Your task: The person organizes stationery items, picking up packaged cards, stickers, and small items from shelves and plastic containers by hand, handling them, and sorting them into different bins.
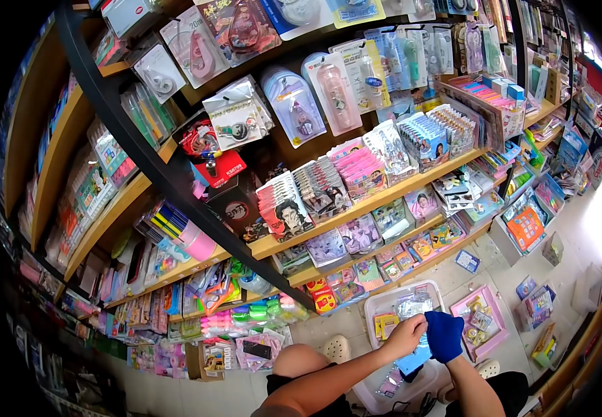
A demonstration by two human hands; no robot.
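Observation:
My left hand (405, 335) is bare, its fingers closed and pressed against my right hand (445, 337), which wears a blue glove and is also closed. Between and just below them is a shiny light-blue packet (415, 356); both hands appear to grip it, though its upper edge is hidden by the fingers. The hands are above a translucent plastic bin (434, 286) on the floor. Inside the bin, silvery packaging (412, 304) lies beyond the hands, yellow boxes (385, 325) sit at the left, and a pinkish packet (390, 382) lies nearer to me.
A pink tray (499, 331) with small packets stands right of the bin. Ahead, a wooden shelf (377, 200) holds several rows of packaged stationery. Behind the tray, a small blue packet (467, 260) lies on the tiles. A black shelf post (169, 177) slants across the left.

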